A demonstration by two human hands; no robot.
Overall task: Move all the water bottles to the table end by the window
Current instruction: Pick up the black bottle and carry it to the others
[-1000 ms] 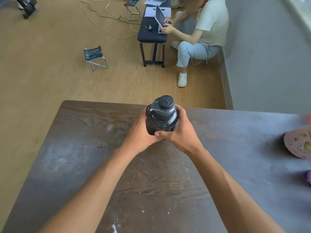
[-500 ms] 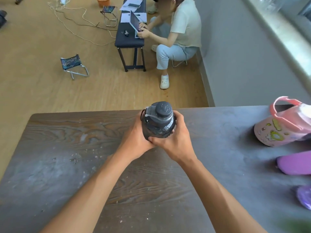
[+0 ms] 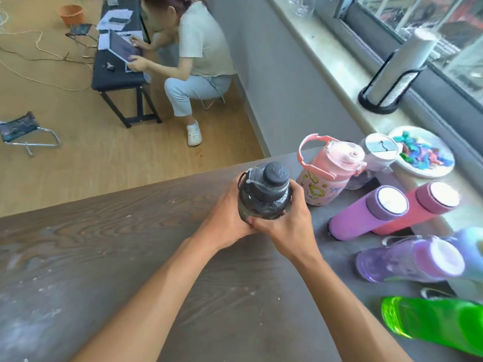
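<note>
Right around the middle of the frame, both hands are wrapped around a dark grey water bottle (image 3: 264, 194), so it's a two-handed grab: the left hand (image 3: 224, 218) cups its left side and the right hand (image 3: 287, 226) curls round the right side and the bottom, fingers meeting underneath. It's upright with its round black cap facing the camera, and I can't tell whether it's lifted off the table (image 3: 104, 257) or sitting on it, since the hands cover the base. The tabletop is dark wood grain with some pale scuffs and crumbs, and it fills the lower half of the shot. Over on the right side there's a whole cluster of bottles already standing near the window (image 3: 418, 30): a pink jug (image 3: 329, 178) with a loop handle and cartoon stickers just beside the right hand, a white-lidded cup (image 3: 379, 152) behind it, then a purple flask (image 3: 366, 215) and a coral flask (image 3: 415, 207) side by side, a clear violet bottle (image 3: 407, 259) lower down, and a bright green bottle (image 3: 433, 325) in the lower right corner. A white plate (image 3: 423, 152) with colourful bits on it sits at the far right, and a paper towel roll (image 3: 397, 71) in a black holder stands on the sill in the upper right. Upper left of the frame, a seated person (image 3: 198, 61) is hunched over a laptop (image 3: 122, 48) on a black bench (image 3: 117, 77), with a small folding stool (image 3: 23, 131) on the wooden floor at far left.
</note>
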